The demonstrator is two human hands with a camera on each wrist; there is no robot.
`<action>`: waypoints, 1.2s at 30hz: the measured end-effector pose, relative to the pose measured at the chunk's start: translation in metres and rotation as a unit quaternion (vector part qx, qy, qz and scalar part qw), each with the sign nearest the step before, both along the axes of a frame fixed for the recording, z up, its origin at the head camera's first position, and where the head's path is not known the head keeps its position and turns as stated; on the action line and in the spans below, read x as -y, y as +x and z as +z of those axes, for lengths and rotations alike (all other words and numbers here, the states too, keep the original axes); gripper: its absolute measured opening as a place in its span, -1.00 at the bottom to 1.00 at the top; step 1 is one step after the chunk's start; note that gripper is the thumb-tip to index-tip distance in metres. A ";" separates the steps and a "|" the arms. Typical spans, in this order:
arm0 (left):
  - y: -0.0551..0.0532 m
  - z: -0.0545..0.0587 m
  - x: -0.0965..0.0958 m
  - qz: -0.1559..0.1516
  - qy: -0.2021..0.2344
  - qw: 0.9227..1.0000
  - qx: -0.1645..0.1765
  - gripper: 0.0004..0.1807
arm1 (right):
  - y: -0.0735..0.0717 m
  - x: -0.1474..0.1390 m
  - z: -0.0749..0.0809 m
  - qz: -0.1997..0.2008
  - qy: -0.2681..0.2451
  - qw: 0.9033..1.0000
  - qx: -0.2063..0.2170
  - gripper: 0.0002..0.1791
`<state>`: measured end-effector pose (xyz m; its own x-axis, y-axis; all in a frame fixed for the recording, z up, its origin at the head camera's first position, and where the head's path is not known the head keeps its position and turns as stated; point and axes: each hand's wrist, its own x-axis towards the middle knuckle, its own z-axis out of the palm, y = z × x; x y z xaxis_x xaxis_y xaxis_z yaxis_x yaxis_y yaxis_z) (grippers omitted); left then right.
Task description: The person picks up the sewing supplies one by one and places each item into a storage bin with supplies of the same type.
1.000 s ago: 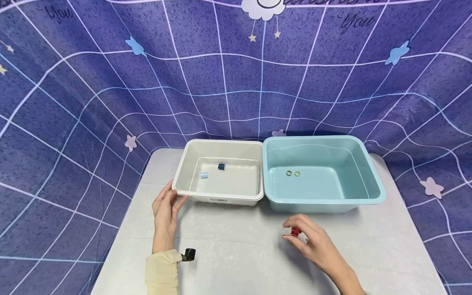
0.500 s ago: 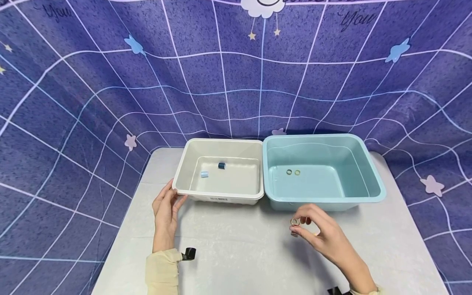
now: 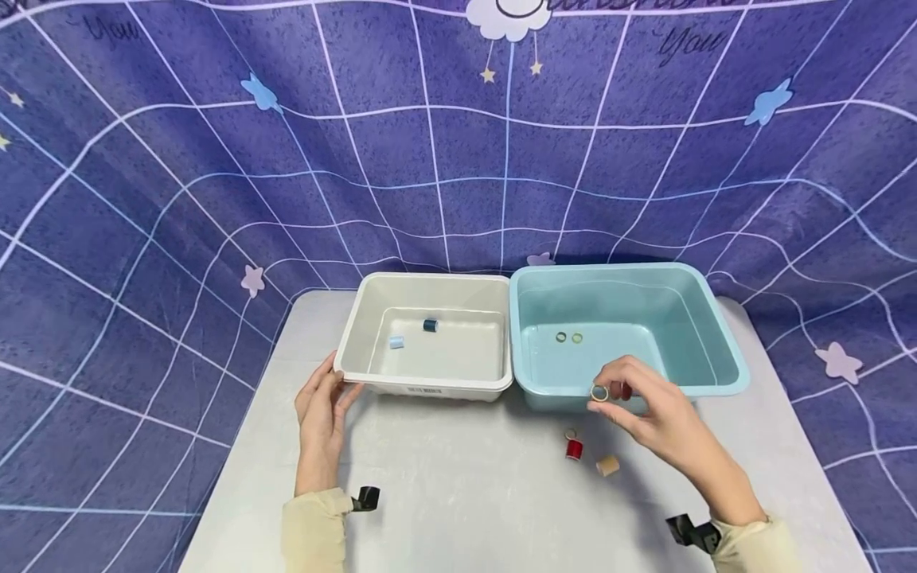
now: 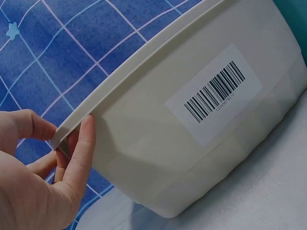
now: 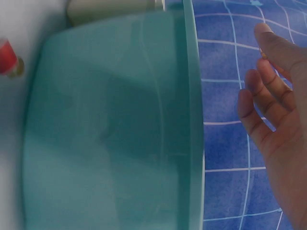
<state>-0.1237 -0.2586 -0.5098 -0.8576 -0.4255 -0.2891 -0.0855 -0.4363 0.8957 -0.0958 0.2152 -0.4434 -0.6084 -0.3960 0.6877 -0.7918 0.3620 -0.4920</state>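
My right hand (image 3: 655, 402) pinches a gold-coloured ring (image 3: 599, 393) between thumb and fingertips, over the front rim of the light-blue bin (image 3: 630, 391). Two more rings lie on that bin's floor, a darker ring (image 3: 561, 337) and a yellowish ring (image 3: 577, 338). With fingers and thumb at its front left corner, my left hand (image 3: 321, 414) grips the rim of the white bin (image 4: 144, 139). Inside this bin are a light-blue thread spool (image 3: 396, 342) and a dark-blue thread spool (image 3: 430, 325). The right wrist view shows the ring only as a sliver.
On the table (image 3: 466, 485) in front of the blue bin lie a red thread spool (image 3: 574, 450), a tan thread spool (image 3: 607, 465) and another ring (image 3: 570, 434). The bins stand side by side, against a purple patterned cloth (image 3: 458, 143) at the back.
The right hand has risen from the table and moved right to the blue bin's front rim with the ring. The spools and ring on the table are now uncovered. The left hand stays put.
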 end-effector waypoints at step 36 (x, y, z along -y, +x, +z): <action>0.004 0.002 -0.002 0.003 0.008 1.000 0.010 -0.49 | -0.106 -0.038 0.053 -0.058 0.220 0.970 0.082 -0.70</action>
<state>-0.1197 -0.2571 -0.5075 -0.8494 -0.4253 -0.3126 -0.1004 -0.4512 0.8868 -0.2015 0.2528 -0.3899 -0.7531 -0.5523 0.3575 -0.6576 0.6477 -0.3848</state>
